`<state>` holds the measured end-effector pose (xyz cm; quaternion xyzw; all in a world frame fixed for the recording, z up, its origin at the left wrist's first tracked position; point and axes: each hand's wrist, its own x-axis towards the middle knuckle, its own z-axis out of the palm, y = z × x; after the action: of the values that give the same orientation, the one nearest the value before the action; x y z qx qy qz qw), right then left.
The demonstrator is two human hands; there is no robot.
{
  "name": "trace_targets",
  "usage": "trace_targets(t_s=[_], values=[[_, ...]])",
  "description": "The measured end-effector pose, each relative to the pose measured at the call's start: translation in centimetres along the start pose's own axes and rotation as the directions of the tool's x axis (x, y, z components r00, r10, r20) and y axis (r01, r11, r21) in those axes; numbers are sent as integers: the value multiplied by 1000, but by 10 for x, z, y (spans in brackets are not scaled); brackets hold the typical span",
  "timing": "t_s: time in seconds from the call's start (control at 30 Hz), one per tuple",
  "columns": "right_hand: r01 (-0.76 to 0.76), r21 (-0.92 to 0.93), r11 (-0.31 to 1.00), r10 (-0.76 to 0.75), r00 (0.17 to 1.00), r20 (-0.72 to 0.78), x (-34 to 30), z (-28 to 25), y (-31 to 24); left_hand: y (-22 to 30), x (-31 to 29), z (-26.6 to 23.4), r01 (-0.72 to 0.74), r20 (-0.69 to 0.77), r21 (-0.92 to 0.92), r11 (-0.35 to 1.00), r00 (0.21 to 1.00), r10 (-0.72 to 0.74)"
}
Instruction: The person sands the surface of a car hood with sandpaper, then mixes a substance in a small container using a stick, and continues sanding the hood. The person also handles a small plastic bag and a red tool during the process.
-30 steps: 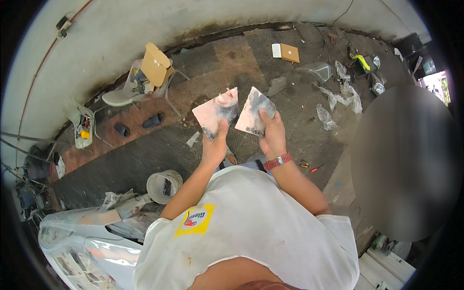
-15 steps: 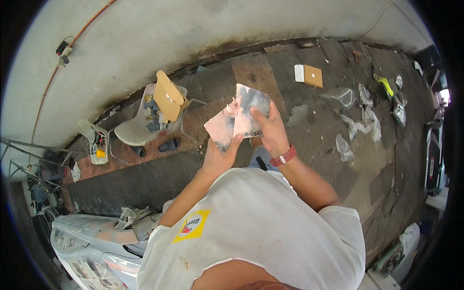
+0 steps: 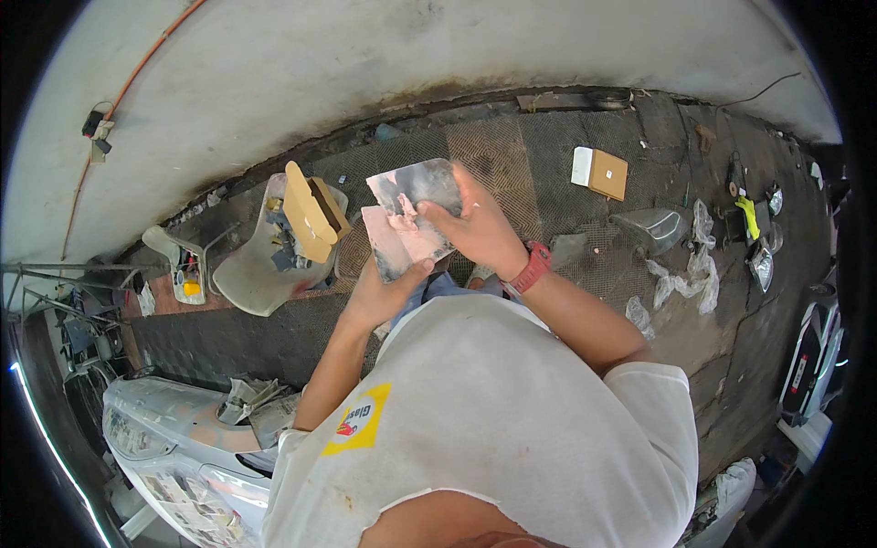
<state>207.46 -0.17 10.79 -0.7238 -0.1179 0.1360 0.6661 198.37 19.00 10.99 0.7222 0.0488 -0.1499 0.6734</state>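
L hand [image 3: 379,299] has grip on lower pink-smeared plate [image 3: 391,245]; R hand [image 3: 486,233] grips upper grey/pink plate [image 3: 433,181], pink paste [image 3: 404,214] at edge.

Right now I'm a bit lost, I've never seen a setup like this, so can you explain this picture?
There's no machine: a person works bare-handed, filmed from above by a wide camera on their head, which bends straight edges. The right hand holds an upper plate, and the left hand a lower plate; both are smeared pink and grey, and overlap in this view. On the floor lie a small box and crumpled clear plastic. To the left, a chair holds an open cardboard box.
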Motion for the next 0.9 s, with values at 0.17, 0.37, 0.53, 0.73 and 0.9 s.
trace_targets(t_s=[0.17, 0.37, 0.53, 0.73, 0.9], values=[[-35, 192, 981, 40, 999, -20, 88, -14, 29, 4, 83, -35, 148, 83, -124, 981, 987, -138], [-57, 481, 875, 255, 898, -358, 158, -71, 64, -28, 198, -93, 196, -101, -472, 860, 956, -274], [34, 535, 844, 354, 715, -603, 186, -128, 73, -36, 278, -186, 39, -294, -626, 779, 913, -282], [6, 504, 864, 390, 624, -677, 237, -174, 84, -26, 321, -249, -98, -468, -640, 762, 836, -286], [-168, 455, 875, 446, 647, -618, 288, -222, 108, -14, 328, -210, -189, -662, -653, 733, 611, -433]])
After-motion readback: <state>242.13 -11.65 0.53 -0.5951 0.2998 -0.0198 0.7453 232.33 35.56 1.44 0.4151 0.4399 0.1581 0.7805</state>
